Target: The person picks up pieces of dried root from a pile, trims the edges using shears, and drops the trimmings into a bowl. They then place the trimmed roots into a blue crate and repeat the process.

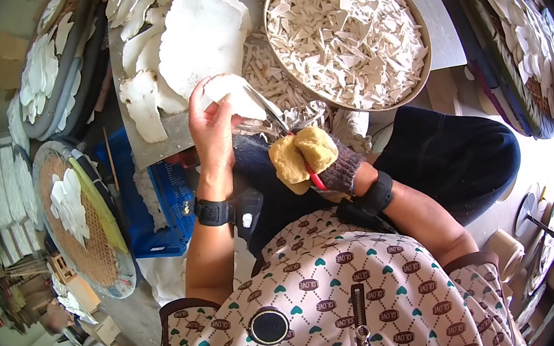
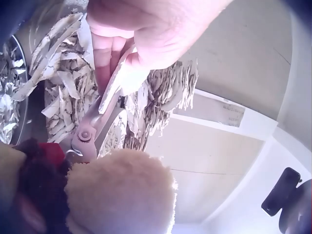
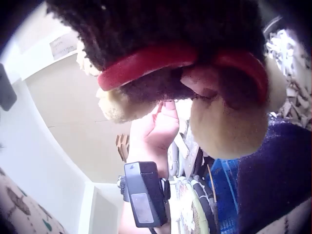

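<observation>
My bare left hand [image 1: 212,132] pinches a thin, whitish flat piece [image 1: 242,97] between thumb and fingers, its material unclear. In a dark knit glove with yellow foam pads [image 1: 287,161], my right hand [image 1: 336,169] grips a pair of scissors [image 1: 274,116] by red handles [image 3: 146,67]. The scissor blades lie along the right edge of the piece in the head view. From the left wrist, the scissors' pivot [image 2: 85,134] shows just below the piece's edge. Foam and glove hide part of the right fingers.
A round basin [image 1: 424,34] full of whitish scraps stands at the right of the metal table [image 1: 177,133]. Large pale sheets [image 1: 200,39] are piled at the left, with loose scraps between. A blue crate [image 1: 171,194] sits below left. Round woven trays [image 1: 95,249] stand on both sides.
</observation>
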Tool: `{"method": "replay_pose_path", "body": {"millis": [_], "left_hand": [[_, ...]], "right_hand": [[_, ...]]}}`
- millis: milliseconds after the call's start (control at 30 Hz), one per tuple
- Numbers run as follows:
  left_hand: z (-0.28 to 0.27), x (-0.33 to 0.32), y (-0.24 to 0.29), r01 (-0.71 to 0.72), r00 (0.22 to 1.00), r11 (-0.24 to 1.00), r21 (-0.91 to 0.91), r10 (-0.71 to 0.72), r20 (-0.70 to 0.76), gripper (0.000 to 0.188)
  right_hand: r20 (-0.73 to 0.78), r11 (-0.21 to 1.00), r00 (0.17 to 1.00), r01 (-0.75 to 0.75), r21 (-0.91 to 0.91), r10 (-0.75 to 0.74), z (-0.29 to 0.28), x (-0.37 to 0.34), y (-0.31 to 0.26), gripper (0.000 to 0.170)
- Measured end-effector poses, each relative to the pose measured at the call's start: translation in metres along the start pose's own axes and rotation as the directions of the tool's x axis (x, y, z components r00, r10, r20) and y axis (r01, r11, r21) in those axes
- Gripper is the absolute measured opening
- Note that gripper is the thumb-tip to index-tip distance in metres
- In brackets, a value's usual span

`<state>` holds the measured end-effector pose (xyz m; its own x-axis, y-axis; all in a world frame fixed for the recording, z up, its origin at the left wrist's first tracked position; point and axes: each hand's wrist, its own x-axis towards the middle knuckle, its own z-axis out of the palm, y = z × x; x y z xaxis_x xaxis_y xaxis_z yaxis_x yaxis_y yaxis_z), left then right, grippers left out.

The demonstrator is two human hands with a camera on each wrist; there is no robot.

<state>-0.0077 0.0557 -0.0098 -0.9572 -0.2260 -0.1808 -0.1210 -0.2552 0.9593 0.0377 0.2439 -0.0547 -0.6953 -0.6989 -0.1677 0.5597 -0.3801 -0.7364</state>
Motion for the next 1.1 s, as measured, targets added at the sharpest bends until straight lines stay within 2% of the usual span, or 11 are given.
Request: {"method": "replay_pose_path", "body": {"millis": [100,200,233,300,400,500,633,767,900,1000,1100], "left_hand": [[0.0,0.001,0.0,0.009,1.0,1.0,-0.026,-0.009,-0.002,0.042],[-0.003,0.001,0.004,0.052,0.996,0.998,0.021,-0.053,0.068,0.042],[-0.003,0.0,0.005,0.071,0.992,0.996,0.051,-0.076,0.106,0.042],[0.003,-0.008,0.005,0.108,0.987,0.994,0.035,-0.112,0.117,0.042],[0.004,-0.009,0.005,0.131,0.985,0.99,0.042,-0.135,0.106,0.042],[0.002,-0.01,0.003,0.151,0.981,0.988,0.036,-0.154,0.116,0.043],[-0.004,-0.009,0.0,0.153,0.982,0.988,0.021,-0.155,0.11,0.045],[-0.006,-0.009,-0.001,0.135,0.988,0.991,-0.007,-0.134,0.07,0.05],[-0.008,-0.01,0.001,0.14,0.987,0.99,0.009,-0.14,0.08,0.047],[-0.01,-0.008,0.001,0.068,0.991,0.994,0.083,-0.076,0.106,0.046],[-0.013,-0.005,-0.003,-0.05,0.986,0.97,0.237,0.011,0.164,0.045]], "right_hand": [[-0.032,0.998,0.999,0.0,0.068,0.002,-0.002,-0.002,0.006,0.021],[-0.01,0.989,1.0,-0.022,-0.147,0.021,-0.004,0.0,0.002,0.021],[0.021,0.9,0.992,0.12,-0.419,-0.123,-0.004,0.002,-0.003,0.021],[0.186,0.465,0.919,0.341,-0.817,-0.348,-0.002,0.003,-0.016,0.021],[0.088,0.522,0.96,0.221,-0.824,-0.267,0.006,0.002,-0.026,0.02],[-0.044,0.76,0.99,0.074,-0.645,-0.133,0.004,0.0,-0.019,0.021],[-0.119,0.894,0.993,-0.042,-0.447,-0.013,0.004,-0.001,-0.021,0.025],[-0.084,0.867,0.984,0.096,-0.488,-0.156,0.007,0.003,-0.02,0.027],[-0.088,0.99,0.994,0.056,-0.131,-0.068,0.011,0.004,-0.019,0.021],[0.01,0.87,0.979,0.186,-0.457,-0.204,0.003,0.006,-0.011,0.02],[0.289,0.34,0.91,0.383,-0.859,-0.297,-0.01,0.014,-0.012,0.022]]}}
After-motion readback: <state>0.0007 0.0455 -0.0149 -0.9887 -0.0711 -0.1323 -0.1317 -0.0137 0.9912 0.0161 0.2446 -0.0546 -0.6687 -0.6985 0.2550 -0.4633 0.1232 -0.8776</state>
